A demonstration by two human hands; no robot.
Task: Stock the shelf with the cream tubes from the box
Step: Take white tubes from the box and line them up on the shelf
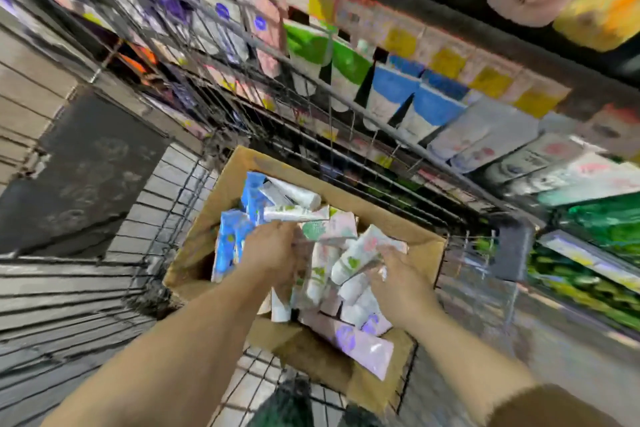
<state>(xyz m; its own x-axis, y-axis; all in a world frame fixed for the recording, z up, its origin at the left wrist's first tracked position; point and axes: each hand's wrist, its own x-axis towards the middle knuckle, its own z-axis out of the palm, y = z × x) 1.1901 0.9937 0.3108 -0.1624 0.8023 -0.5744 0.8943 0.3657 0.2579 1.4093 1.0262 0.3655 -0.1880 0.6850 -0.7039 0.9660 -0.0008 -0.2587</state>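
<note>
Nearest us, both hands are down in the cardboard box [363, 388] among the loose cream tubes [349, 229]. Our right hand [398, 277] has its grip curled round a white tube [356, 255]; the left hand [273, 250] is curled into the pile, but what it pinches we cannot tell — motion blur smears it. A loose hold could spill tubes back, or snag them on the wire cart [485, 253]. Beyond, the shelf [433, 152] is blurred; free slots are unreadable.
</note>
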